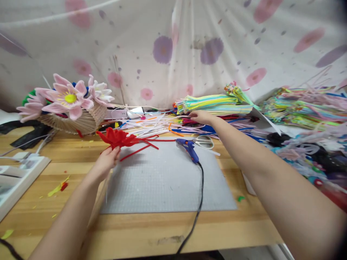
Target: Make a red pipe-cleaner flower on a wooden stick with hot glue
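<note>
My left hand (110, 159) is closed around the base of a red pipe-cleaner flower (116, 138), held above the left edge of a grey cutting mat (162, 184). Loose red stems (141, 148) trail from the bloom to the right. At the back of the table, my right hand (202, 117) reaches into the heap of pipe cleaners, just in front of a yellow and blue-green bundle (211, 103). Its fingers are curled together, and whatever lies between them is hidden. A blue hot glue gun (189, 148) rests on the mat beside white-handled scissors (205, 142).
Pink fuzzy flowers (69, 97) stand in a woven basket (78, 121) at the left, behind a white power strip (24, 180). The glue gun's black cord (199, 206) crosses the mat to the front edge. More pipe cleaners (295, 108) pile up on the right.
</note>
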{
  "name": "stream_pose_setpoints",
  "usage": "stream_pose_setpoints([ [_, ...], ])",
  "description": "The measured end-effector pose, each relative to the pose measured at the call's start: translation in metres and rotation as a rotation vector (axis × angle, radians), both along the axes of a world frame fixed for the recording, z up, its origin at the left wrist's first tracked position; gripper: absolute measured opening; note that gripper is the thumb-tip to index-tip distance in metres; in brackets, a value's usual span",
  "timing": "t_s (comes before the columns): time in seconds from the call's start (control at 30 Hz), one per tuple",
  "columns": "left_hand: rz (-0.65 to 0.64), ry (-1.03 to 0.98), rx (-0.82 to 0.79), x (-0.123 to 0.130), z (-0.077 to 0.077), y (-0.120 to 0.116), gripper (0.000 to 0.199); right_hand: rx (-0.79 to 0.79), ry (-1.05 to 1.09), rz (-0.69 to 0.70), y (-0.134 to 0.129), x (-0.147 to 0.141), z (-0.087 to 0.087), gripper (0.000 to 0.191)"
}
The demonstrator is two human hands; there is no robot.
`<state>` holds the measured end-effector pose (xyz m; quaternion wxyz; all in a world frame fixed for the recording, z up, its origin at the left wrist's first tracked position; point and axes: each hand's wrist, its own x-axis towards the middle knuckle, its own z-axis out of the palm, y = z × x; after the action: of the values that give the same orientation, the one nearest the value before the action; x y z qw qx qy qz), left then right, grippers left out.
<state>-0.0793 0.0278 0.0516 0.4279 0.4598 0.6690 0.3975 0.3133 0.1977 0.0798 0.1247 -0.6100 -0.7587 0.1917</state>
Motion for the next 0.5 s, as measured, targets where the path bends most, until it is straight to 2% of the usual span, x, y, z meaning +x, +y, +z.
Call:
stream_pose_setpoints([
  [0.07,-0.022,-0.368,-0.151,0.006,0.008,-0.008,0.023,0.014,0.076,-0.027,-0.02,0.003,0.003,0.033],
  [0.13,-0.013,-0.602,-0.198,0.013,0.008,-0.019,0.022,0.003,0.133,-0.053,-0.051,0.009,0.0,0.039],
  [0.2,-0.017,-0.76,-0.169,0.02,0.0,-0.03,0.023,-0.029,0.213,-0.066,-0.088,0.015,-0.013,0.044],
  [0.27,-0.054,-0.896,-0.136,0.027,-0.013,-0.04,0.023,-0.123,0.407,-0.036,-0.126,0.017,-0.033,0.045],
  [0.37,-0.095,-0.987,-0.062,0.041,-0.031,-0.042,0.021,-0.19,0.458,-0.024,-0.162,0.006,-0.065,0.057],
  [0.43,-0.085,-0.942,0.022,0.054,-0.037,-0.031,0.021,-0.084,0.406,-0.065,-0.167,-0.01,-0.08,0.058],
  [0.5,-0.102,-0.88,0.116,0.069,-0.041,-0.012,0.023,0.033,0.339,-0.142,-0.161,-0.029,-0.088,0.046],
])
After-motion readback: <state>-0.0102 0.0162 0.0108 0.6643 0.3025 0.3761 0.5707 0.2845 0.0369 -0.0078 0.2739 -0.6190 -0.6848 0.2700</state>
